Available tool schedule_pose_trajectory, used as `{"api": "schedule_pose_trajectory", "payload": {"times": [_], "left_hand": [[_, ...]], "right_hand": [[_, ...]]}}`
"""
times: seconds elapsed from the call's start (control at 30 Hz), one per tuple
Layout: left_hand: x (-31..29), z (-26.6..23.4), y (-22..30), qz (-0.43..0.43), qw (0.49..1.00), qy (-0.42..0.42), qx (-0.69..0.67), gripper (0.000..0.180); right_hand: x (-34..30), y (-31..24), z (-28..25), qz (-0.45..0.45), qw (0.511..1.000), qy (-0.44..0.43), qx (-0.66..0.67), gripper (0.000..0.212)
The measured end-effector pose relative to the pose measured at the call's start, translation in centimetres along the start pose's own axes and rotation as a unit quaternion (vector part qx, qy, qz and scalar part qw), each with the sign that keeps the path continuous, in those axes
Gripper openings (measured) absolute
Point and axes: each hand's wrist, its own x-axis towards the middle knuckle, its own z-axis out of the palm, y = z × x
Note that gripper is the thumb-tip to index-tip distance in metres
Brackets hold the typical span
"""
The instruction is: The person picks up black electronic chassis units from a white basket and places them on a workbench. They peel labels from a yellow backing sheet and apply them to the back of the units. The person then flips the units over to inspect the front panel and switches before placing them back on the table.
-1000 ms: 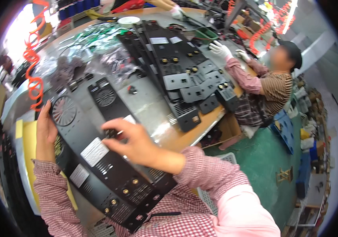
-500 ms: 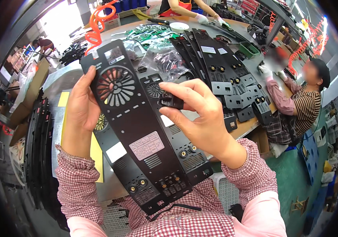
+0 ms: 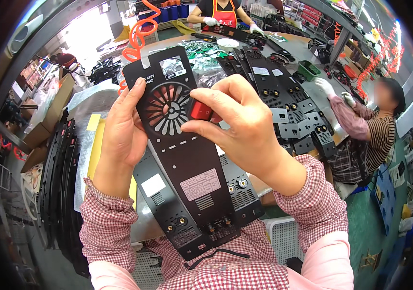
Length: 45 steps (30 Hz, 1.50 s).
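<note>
My left hand (image 3: 123, 126) grips the upper left edge of a long black metal panel (image 3: 183, 157), tilted up before me. The panel has a round slotted fan grille, a square cutout (image 3: 171, 65) near its top and a pale printed label (image 3: 200, 184). Between thumb and fingers my right hand (image 3: 247, 123) pinches a red rocker switch (image 3: 200, 110) with a black body, held over the grille's right side, below the cutout. Its red face shows now. Two more black panels lie behind, one at the left (image 3: 165, 205) and one at the right (image 3: 246, 194), partly covered.
Several black panels (image 3: 269, 82) with brass terminals lie stacked at the right. Green and silver small parts (image 3: 201, 55) are heaped at the back. A coiled orange hose (image 3: 139, 36) hangs at the upper left. One co-worker (image 3: 378, 130) sits at the right, another (image 3: 221, 17) stands across the table.
The switch has turned in my right hand so its red face shows. The panel has shifted right and stands more upright. My left hand moved right with it.
</note>
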Motion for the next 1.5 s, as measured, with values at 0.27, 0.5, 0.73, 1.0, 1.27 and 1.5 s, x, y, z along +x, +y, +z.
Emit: {"api": "schedule_pose_trajectory", "payload": {"times": [0.27, 0.5, 0.73, 1.0, 1.27, 1.5], "left_hand": [[-1.0, 1.7, 0.7, 0.006, 1.0, -0.021, 0.016, 0.023], [-1.6, 3.4, 1.2, 0.011, 0.999, -0.007, 0.031, 0.023], [-1.7, 3.7, 1.3, -0.004, 0.999, -0.021, 0.03, 0.023], [-2.1, 4.3, 0.9, 0.004, 1.0, -0.027, 0.001, 0.024], [-2.4, 5.7, 1.2, 0.041, 0.998, -0.014, 0.047, 0.025], [-3.0, 5.9, 1.4, 0.057, 0.997, -0.034, 0.047, 0.031]], "right_hand": [[0.8, -0.9, -0.7, 0.047, 0.995, 0.023, 0.087, 0.019], [2.3, -0.6, -0.7, 0.095, 0.984, -0.034, 0.144, 0.029], [3.2, -0.2, -3.0, -0.006, 0.999, -0.028, 0.045, 0.046], [5.7, 0.3, -2.1, -0.101, 0.995, -0.015, -0.022, 0.037], [6.4, 0.5, -3.5, -0.157, 0.98, -0.056, -0.112, 0.037], [7.1, 0.1, -3.9, -0.183, 0.971, -0.06, -0.14, 0.037]]}}
